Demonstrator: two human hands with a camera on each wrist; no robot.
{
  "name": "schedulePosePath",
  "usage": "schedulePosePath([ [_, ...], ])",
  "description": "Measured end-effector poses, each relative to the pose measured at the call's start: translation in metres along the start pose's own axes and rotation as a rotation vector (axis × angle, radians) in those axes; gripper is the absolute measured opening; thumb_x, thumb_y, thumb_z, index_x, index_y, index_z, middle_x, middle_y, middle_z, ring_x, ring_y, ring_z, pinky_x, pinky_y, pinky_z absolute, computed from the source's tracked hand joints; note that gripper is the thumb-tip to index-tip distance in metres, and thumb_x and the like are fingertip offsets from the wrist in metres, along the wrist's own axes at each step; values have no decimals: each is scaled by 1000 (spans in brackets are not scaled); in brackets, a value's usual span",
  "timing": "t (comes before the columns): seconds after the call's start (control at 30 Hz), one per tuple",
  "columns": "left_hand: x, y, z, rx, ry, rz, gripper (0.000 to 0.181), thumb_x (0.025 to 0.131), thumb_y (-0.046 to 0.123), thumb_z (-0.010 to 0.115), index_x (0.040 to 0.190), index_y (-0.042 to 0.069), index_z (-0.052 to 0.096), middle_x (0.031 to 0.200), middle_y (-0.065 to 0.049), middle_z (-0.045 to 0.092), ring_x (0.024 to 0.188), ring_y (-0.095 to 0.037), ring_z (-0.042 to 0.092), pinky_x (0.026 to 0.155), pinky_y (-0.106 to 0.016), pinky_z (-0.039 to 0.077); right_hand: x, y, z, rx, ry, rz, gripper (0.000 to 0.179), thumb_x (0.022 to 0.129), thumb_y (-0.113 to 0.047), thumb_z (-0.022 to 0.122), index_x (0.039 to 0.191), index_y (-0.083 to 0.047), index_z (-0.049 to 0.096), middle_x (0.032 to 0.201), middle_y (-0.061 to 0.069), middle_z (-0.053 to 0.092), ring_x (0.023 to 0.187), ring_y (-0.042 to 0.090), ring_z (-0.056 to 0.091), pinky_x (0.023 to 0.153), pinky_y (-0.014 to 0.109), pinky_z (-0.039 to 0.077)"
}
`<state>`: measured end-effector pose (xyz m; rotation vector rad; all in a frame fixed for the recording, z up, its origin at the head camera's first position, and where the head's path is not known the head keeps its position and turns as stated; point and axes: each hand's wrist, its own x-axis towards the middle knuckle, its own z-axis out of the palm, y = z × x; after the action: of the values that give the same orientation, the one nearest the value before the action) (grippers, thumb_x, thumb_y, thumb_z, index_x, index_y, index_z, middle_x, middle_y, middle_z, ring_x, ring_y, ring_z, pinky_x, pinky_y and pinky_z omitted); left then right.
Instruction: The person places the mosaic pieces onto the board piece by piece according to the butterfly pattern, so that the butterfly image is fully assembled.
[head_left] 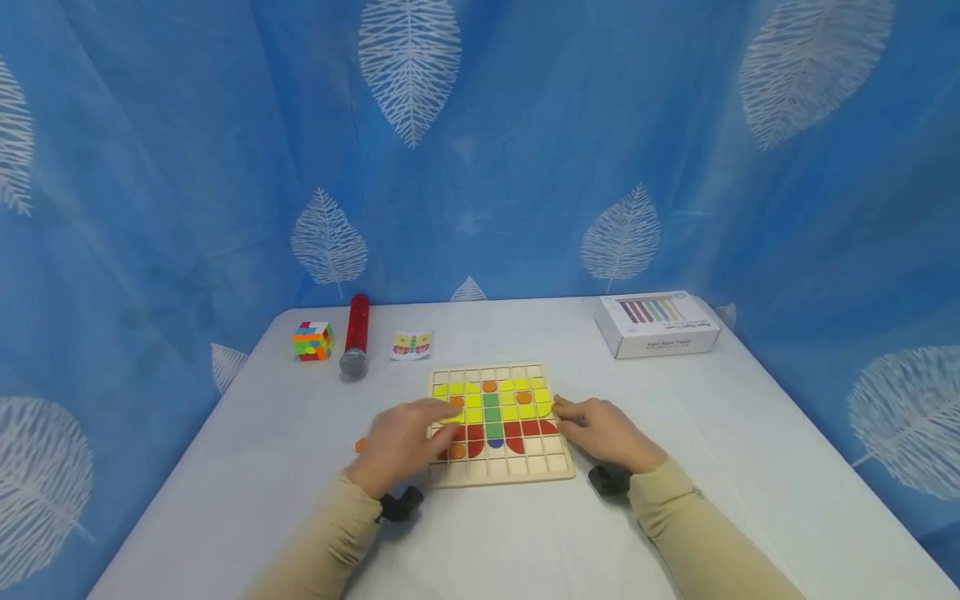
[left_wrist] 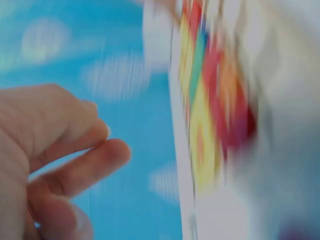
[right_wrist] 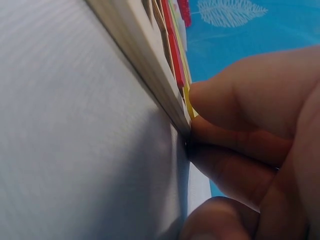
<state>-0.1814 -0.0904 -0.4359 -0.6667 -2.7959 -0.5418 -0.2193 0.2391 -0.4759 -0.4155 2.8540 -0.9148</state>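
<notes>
A wooden grid board (head_left: 538, 467) lies on the white table, bearing yellow, red, green, orange and blue pieces in a butterfly pattern. My right hand (head_left: 609, 433) grips the board's right edge, thumb on top near a yellow piece (right_wrist: 189, 102) and fingers against the side. Over the board's left part hovers my left hand (head_left: 401, 442), its fingers loosely bent and nothing visible between them in the left wrist view. It hides part of the left wing. An orange piece (head_left: 361, 445) shows on the table just left of that hand.
Behind the board lies a small butterfly picture card (head_left: 412, 346). Left of it are a red microphone (head_left: 357, 333) and a colourful puzzle cube (head_left: 312, 341). A white box (head_left: 660, 327) stands at the back right, before a blue leaf-patterned curtain (head_left: 480, 167).
</notes>
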Motion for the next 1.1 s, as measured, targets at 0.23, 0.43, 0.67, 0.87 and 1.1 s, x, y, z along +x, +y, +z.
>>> schedulePosePath([
  [0.23, -34, -81, -35, -134, -123, -520, 38, 89, 30, 80, 121, 12, 70, 103, -5, 69, 81, -20, 59, 71, -37, 53, 0, 0, -4, -7, -4, -1, 40, 101, -28, 63, 137, -10, 66, 151, 7, 54, 144, 38, 46, 115, 59, 37],
  [0.43, -44, -101, -23, -200, -163, -545, 31, 88, 30, 80, 109, 10, 69, 93, -2, 67, 81, -19, 57, 73, -36, 51, 1, -1, -5, 3, -6, 11, 43, 101, -32, 63, 138, -11, 65, 152, 8, 54, 145, 39, 44, 115, 60, 36],
  [0.67, -35, -80, -14, -263, -87, -493, 18, 87, 22, 83, 96, 16, 68, 92, 2, 67, 81, -18, 57, 71, -32, 51, -1, -3, -1, 0, -16, 28, 42, 101, -31, 62, 138, -12, 65, 152, 7, 53, 145, 40, 43, 115, 61, 35],
  [0.87, -9, -18, 3, -406, -176, -279, 10, 90, 25, 80, 92, 23, 70, 93, 7, 67, 79, -17, 57, 65, -31, 50, -2, -3, -3, 5, -1, 22, 40, 100, -29, 63, 136, -11, 67, 151, 7, 55, 145, 41, 44, 115, 63, 34],
  [1.1, 28, 48, 35, -362, -230, -159, 8, 92, 29, 77, 89, 27, 70, 85, 11, 66, 75, -13, 59, 64, -28, 48, -2, -1, -2, 20, -10, -5, 40, 101, -28, 62, 137, -12, 66, 151, 6, 55, 145, 40, 44, 116, 63, 33],
])
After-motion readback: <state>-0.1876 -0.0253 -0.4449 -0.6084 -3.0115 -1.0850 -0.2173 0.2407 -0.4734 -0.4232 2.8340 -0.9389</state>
